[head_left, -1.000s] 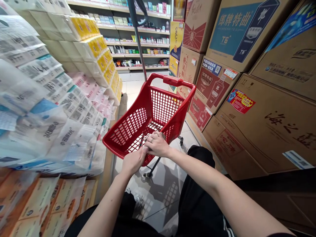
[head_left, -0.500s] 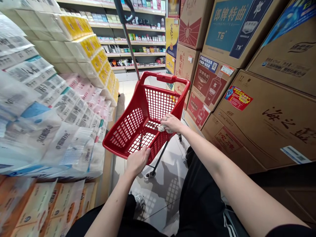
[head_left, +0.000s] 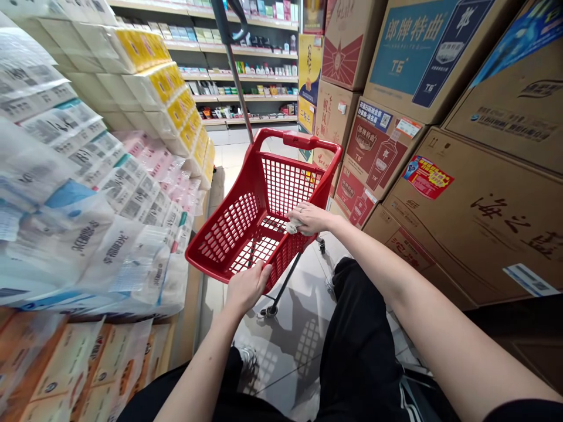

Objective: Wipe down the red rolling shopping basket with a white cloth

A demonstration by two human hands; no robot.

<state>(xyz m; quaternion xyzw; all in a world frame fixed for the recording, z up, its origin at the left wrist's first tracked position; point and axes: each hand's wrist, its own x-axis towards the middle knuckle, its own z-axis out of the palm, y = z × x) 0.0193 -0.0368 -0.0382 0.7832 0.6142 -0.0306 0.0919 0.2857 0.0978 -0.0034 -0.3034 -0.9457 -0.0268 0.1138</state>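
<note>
A red plastic shopping cart (head_left: 220,237) with a grid basket stands before me on thin dark legs with casters. Its basket holds nothing that I can see. My left hand (head_left: 248,287) is closed over the near rim, thumb on top and fingers hidden behind the edge. On the right side rim, my right hand (head_left: 310,218) presses a crumpled whitish cloth (head_left: 292,225) against the red plastic, its fingers bent round it.
Stacked tissue packs (head_left: 145,53) and plastic-wrapped packages (head_left: 101,246) crowd the left side. Cardboard cartons (head_left: 479,211) are piled high along the right. Shelves of small goods (head_left: 259,70) stand at the back. A dark-handled pole (head_left: 240,88) rises behind the cart.
My right hand and the cloth have shifted very slightly along the right rim towards me. My left hand keeps its place on the near rim. The whole view has moved a little.
</note>
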